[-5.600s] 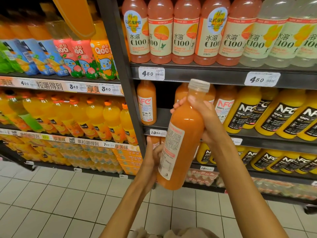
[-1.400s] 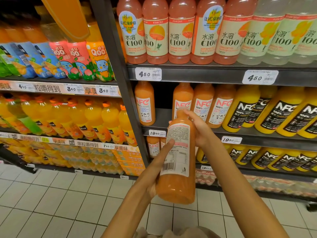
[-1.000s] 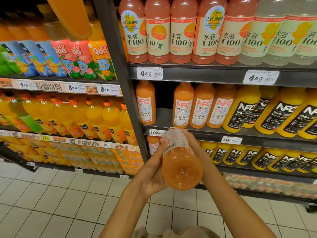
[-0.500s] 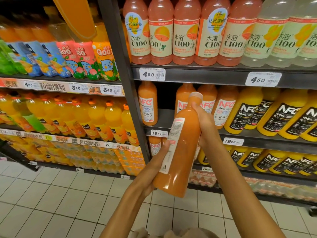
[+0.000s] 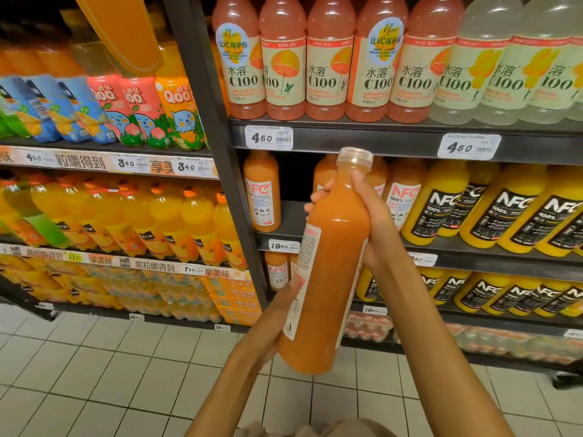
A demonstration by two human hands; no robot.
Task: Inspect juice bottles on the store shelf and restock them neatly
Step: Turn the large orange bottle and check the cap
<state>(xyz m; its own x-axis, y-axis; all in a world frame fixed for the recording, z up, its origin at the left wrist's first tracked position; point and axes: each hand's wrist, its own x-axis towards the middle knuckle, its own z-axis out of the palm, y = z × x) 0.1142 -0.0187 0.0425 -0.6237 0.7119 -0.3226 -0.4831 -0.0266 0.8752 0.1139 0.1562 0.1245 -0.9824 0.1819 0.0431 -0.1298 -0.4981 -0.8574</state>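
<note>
Your right hand point(image 5: 373, 222) wraps the neck and your left hand point(image 5: 277, 313) cups the lower side of the tall orange plastic juice bottle point(image 5: 328, 279), held nearly upright, clear of the dark metal shelf point(image 5: 473, 250) of orange and yellow NFC bottles point(image 5: 438, 203) behind it.

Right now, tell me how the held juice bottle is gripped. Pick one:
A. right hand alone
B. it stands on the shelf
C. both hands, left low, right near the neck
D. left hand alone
C: the left hand cups the lower bottle while the right hand wraps its shoulder below the cap.
</note>
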